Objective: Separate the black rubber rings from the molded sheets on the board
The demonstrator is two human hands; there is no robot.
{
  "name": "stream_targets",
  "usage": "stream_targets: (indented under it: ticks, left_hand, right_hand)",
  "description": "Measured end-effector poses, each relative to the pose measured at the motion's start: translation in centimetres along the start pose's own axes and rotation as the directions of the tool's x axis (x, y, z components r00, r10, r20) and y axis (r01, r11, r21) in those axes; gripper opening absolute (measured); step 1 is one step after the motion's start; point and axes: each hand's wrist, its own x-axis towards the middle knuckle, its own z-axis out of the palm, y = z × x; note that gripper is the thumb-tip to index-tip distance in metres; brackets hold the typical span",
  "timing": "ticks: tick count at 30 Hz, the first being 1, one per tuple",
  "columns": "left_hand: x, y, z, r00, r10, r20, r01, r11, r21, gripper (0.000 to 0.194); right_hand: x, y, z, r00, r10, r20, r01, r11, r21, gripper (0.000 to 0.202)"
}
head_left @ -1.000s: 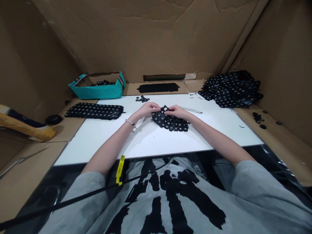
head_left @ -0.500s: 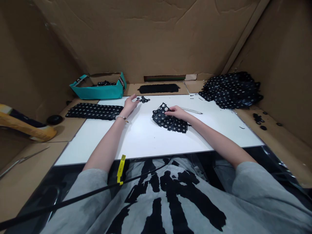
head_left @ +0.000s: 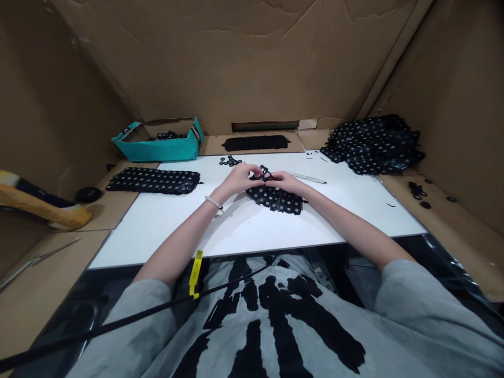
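Observation:
A black rubbery sheet with rows of round holes (head_left: 279, 200) lies partly raised on the white board (head_left: 220, 231). My right hand (head_left: 286, 182) pinches its upper edge between thumb and fingers. My left hand (head_left: 241, 178) is at the same edge, thumb and fingertips closed against the sheet right beside the right fingertips. Whether the left fingers grip the sheet itself or a loose ring is too small to tell. Small black rings (head_left: 230, 161) lie loose on the board just beyond my left hand.
A teal box (head_left: 157, 149) holds black pieces at the back left. Flat perforated strips lie left (head_left: 153, 180) and at the back (head_left: 255, 143). A heap of perforated sheets (head_left: 374, 144) stands right. A white pen (head_left: 309, 178), tweezers (head_left: 37, 259) and cardboard walls surround the board.
My left hand has moved right and nearer, from beside the loose rings to the sheet's upper edge, and its fingers have closed. My right hand stays on the sheet.

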Motion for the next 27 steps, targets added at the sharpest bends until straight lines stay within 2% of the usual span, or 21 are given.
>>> stream_targets:
  ticks: [3,6,12,14,17,22,23,24,25,27]
  left_hand:
    - [0.0,-0.2,0.3,0.999,-0.052,0.017,0.052,0.998,-0.025,0.03]
    - [0.1,-0.1,0.6,0.996,-0.085,-0.007,0.085,0.994,-0.066,0.027]
    - [0.2,-0.5,0.6,0.976,-0.218,0.005,0.208,0.922,-0.327,0.023]
    - [0.3,-1.2,0.7,0.949,-0.315,-0.017,0.274,0.852,-0.446,0.028]
    - [0.5,-2.9,1.0,0.886,-0.452,-0.101,0.321,0.757,-0.57,0.03]
    - [0.3,-6.5,0.3,0.764,-0.588,-0.267,0.385,0.746,-0.543,0.025]
    - [0.2,-6.9,-0.1,0.754,-0.591,-0.289,0.39,0.755,-0.527,0.026]
    - [0.0,-7.1,-0.5,0.764,-0.574,-0.294,0.386,0.772,-0.505,0.028]
    - [-0.1,-7.1,-0.9,0.796,-0.536,-0.282,0.368,0.798,-0.478,0.03]
    - [-0.2,-6.2,-1.3,0.886,-0.417,-0.204,0.306,0.856,-0.417,0.034]
  right_hand:
    - [0.0,0.4,-0.4,0.996,-0.043,0.077,0.044,0.999,-0.01,0.046]
    - [0.0,0.6,-0.4,0.993,-0.07,0.093,0.071,0.997,-0.012,0.046]
    - [-0.1,0.3,-0.1,0.997,0.077,-0.011,-0.077,0.997,0.008,0.046]
    - [-0.1,0.1,-0.1,0.993,0.11,-0.037,-0.109,0.994,0.011,0.045]
    - [-0.1,0.0,0.0,0.988,0.139,-0.075,-0.135,0.99,0.048,0.045]
    - [-0.3,-0.1,0.3,0.986,0.151,-0.066,-0.148,0.988,0.051,0.041]
    - [-0.3,-0.1,0.3,0.986,0.154,-0.07,-0.151,0.987,0.053,0.041]
    - [-0.4,0.0,0.4,0.985,0.155,-0.077,-0.151,0.987,0.055,0.041]
    - [-0.4,0.1,0.4,0.985,0.152,-0.086,-0.147,0.987,0.057,0.041]
    - [-0.3,0.3,0.5,0.987,0.127,-0.096,-0.122,0.991,0.058,0.041]
